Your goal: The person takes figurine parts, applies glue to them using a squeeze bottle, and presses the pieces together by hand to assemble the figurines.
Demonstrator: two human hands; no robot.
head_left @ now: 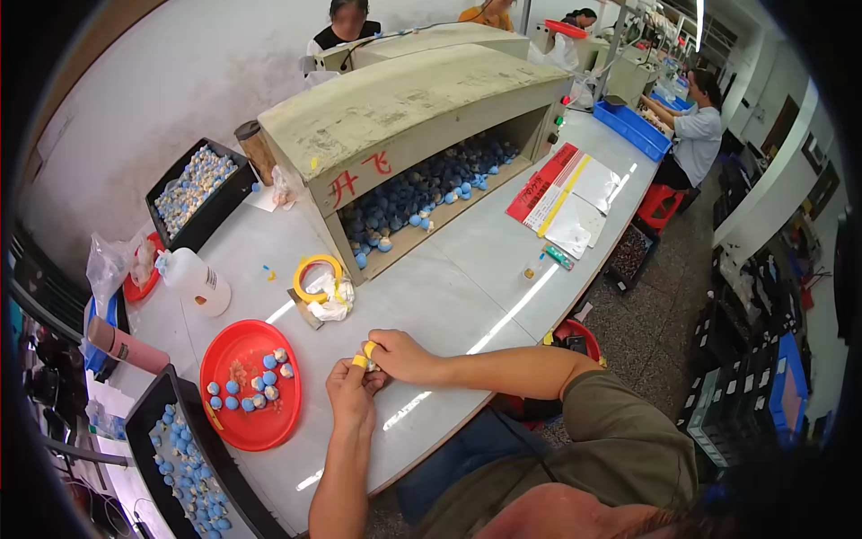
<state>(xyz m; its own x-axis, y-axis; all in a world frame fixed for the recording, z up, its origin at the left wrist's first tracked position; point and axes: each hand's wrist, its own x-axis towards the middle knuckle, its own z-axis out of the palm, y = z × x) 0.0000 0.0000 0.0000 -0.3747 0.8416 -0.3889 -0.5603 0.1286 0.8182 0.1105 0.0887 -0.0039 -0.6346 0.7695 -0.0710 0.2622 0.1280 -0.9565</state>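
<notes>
Tape, yellow in colour, wraps a finger of the left hand and a finger of the right hand. Both hands are closed narrowly together, pinching one small pale piece, mostly hidden, above the glossy grey table. Near the left hand, a round red plastic tray carries small blue balls with rough whitish parts. Behind stands a boxy beige machine with stained top.

A pale table carries a red tray and white bottle.
</notes>
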